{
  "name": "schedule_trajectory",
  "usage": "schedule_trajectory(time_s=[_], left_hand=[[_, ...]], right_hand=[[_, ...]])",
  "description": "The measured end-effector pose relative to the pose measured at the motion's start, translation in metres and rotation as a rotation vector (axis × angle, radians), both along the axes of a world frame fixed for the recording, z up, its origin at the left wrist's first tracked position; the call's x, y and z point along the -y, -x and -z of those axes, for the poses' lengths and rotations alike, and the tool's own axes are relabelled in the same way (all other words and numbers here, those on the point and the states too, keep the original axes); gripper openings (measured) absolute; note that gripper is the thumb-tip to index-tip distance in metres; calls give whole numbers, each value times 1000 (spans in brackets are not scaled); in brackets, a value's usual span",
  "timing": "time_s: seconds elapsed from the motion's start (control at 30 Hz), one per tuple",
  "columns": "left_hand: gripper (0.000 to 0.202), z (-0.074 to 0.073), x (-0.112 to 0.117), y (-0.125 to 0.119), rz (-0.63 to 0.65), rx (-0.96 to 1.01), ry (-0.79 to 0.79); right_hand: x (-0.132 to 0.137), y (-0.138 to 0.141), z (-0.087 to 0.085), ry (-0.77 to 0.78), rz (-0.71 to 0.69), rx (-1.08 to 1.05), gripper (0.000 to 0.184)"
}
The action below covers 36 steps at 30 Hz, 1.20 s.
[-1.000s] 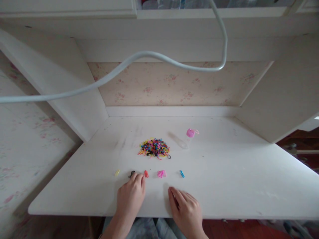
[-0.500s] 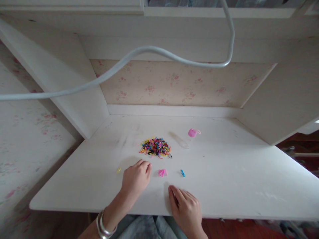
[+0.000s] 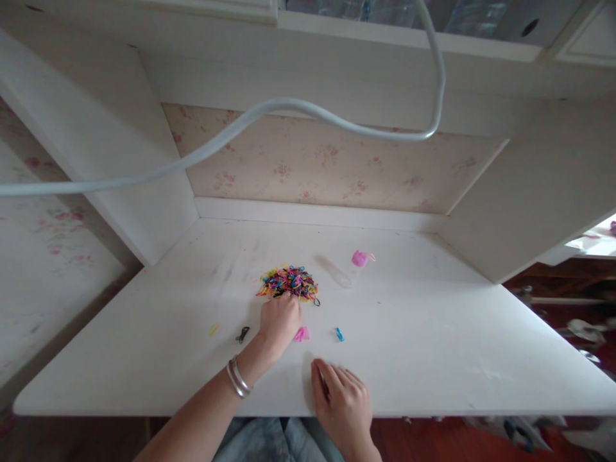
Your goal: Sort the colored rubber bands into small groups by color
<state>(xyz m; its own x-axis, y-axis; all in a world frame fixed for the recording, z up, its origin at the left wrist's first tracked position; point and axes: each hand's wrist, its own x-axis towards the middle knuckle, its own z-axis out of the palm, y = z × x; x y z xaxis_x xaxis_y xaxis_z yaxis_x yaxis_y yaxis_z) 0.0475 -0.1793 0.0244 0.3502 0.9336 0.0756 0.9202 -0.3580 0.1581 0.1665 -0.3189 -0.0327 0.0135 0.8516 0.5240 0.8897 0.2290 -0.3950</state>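
A heap of small coloured rubber bands (image 3: pixel 289 283) lies in the middle of the white desk (image 3: pixel 433 346). My left hand (image 3: pixel 279 321), with bangles on its wrist, reaches to the heap's near edge; its fingers are curled down onto the bands and their tips are hidden. In a row in front of the heap lie a yellow band (image 3: pixel 214 330), a black band (image 3: pixel 242 333), a pink cluster (image 3: pixel 302 333) and a blue band (image 3: pixel 339 334). My right hand (image 3: pixel 339 403) rests flat near the desk's front edge, fingers together, holding nothing.
A clear small bottle (image 3: pixel 338 274) lies on its side behind the heap, with a pink cap (image 3: pixel 359 258) next to it. A white cable (image 3: pixel 240 128) hangs across the view above the desk. Shelf side panels close in left and right.
My left hand has moved forward from the row of sorted bands to the near edge of the heap. The black band shows again; the red one is hidden behind the hand. The right hand stays put.
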Motion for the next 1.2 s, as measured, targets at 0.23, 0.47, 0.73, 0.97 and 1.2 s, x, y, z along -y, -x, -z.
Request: schedule_trajectory(time_s=[0.23,0.47,0.73,0.97,1.2], left_hand=[[27,5,3,8,-21,-16,-18],[25,-7,20,31,-97,38,13],[26,-11,53,69,-194,102,3],[24,2,68,79,-193,35,-43],[24,10,69,75,-167,-4,-62]], right_hand=[[-1,1,3,-34,0,-23,21],[0,0,4,-39,-6,-27,20],[0,0,3,-45,-2,-18,19],[-1,0,4,-38,2,1,19],[-1,0,3,-42,4,10,20]])
